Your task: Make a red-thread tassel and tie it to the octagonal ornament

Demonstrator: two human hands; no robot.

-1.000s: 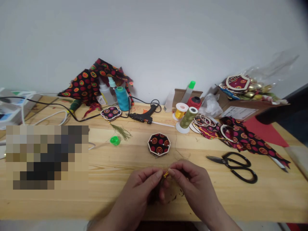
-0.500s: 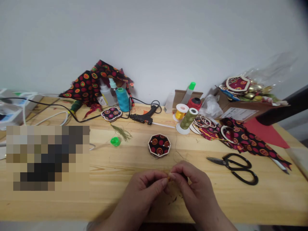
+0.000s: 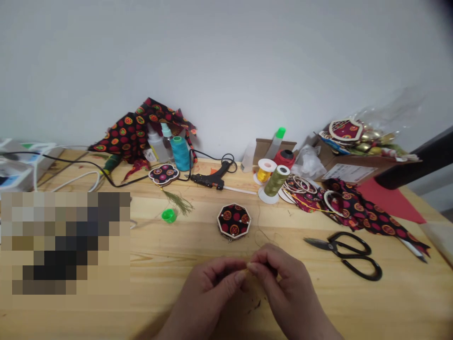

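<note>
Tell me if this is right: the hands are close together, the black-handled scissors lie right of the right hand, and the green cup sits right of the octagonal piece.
One slip: the green cup sits to the left of the octagonal piece, as the head view shows. The rest holds: left hand and right hand close together, black-handled scissors right of the latter.

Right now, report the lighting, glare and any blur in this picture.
Head view: soft light on the wall, the table shaded beside the left grip; head view: glints on the gold ornaments; head view: lower left pixelated, fine detail between the fingertips lost.
</note>
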